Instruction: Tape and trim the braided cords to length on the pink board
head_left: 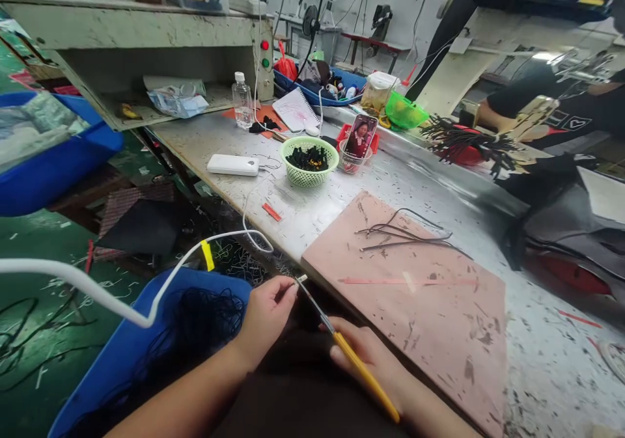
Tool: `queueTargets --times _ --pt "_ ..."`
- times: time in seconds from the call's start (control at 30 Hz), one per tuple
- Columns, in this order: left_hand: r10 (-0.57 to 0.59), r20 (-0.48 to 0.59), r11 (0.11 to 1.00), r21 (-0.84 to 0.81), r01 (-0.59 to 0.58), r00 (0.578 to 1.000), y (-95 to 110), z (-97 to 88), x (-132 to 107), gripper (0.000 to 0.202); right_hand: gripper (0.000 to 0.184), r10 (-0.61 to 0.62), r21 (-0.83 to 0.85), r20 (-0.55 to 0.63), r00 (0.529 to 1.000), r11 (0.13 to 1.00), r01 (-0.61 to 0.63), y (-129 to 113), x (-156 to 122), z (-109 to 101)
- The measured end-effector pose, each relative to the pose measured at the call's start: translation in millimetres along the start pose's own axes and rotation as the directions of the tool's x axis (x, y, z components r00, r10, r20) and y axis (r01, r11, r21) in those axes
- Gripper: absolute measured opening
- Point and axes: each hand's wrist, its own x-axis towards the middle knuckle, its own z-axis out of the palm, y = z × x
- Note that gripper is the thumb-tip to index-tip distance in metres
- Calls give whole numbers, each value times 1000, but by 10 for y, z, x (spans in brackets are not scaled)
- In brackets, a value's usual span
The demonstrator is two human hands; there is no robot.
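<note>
My left hand is closed in a pinch just off the near edge of the bench. A small pale piece shows beside its fingertips; what exactly the fingers grip is too small to make out. My right hand is wrapped around a yellow-handled tool with a slim, slightly bent metal shaft. The tip of that shaft reaches the left fingertips at the pale piece. Several thin dark cords lie loosely on the pinkish board in front of my hands.
At my lower left stands a blue bin with dark stringy material. A white cable crosses above it. On the bench are a green basket of black pieces, a power bank, a propped phone and a bottle. Another person sits at the right.
</note>
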Motion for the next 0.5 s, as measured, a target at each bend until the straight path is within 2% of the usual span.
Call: queueTargets --times 0.17,0.3,0.4,0.5 --pt "-140 -69 987 -89 133 988 -262 -22 -73 17 47 0 29 79 997 1000 -2 34 170 70" --pt "-168 -43 980 -115 162 985 -294 -73 -95 18 40 33 82 84 996 996 -39 34 218 41" --pt "-156 71 977 -137 165 985 -223 -91 -88 23 33 59 184 -38 998 982 -51 34 229 48" --pt "-122 238 973 -163 163 964 -115 -54 -61 30 45 128 362 -270 954 932 -23 -7 253 80"
